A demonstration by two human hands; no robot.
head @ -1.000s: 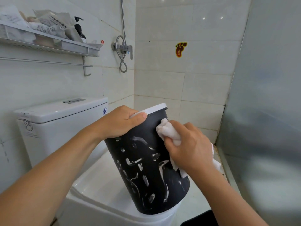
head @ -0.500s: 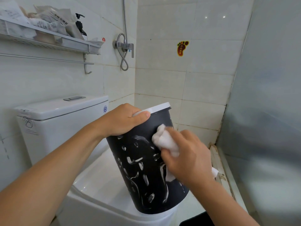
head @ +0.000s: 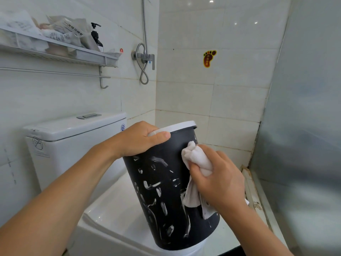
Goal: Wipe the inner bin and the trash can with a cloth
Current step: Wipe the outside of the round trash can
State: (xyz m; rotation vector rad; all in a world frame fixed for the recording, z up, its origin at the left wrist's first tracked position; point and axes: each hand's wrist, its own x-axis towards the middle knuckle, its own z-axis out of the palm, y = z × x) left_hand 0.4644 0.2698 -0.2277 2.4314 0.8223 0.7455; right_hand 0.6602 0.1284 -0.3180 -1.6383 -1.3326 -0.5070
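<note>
A black trash can (head: 164,196) with a white rim and white streaks on its side stands tilted on the closed toilet lid (head: 118,215). My left hand (head: 138,139) grips the can's rim, thumb across the front. My right hand (head: 219,178) holds a bunched white cloth (head: 195,156) and presses it against the can's upper right side. A loose end of the cloth hangs down below my palm. The inside of the can is hidden.
The white toilet tank (head: 73,137) stands at the left. Above it a wall shelf (head: 60,50) carries packets and a dark pump bottle (head: 96,37). A shower valve and hose (head: 144,60) hang in the corner. A frosted glass partition (head: 304,126) closes the right side.
My right hand with the cloth has slid back up and to the right along the can's side. My left hand keeps its hold on the rim.
</note>
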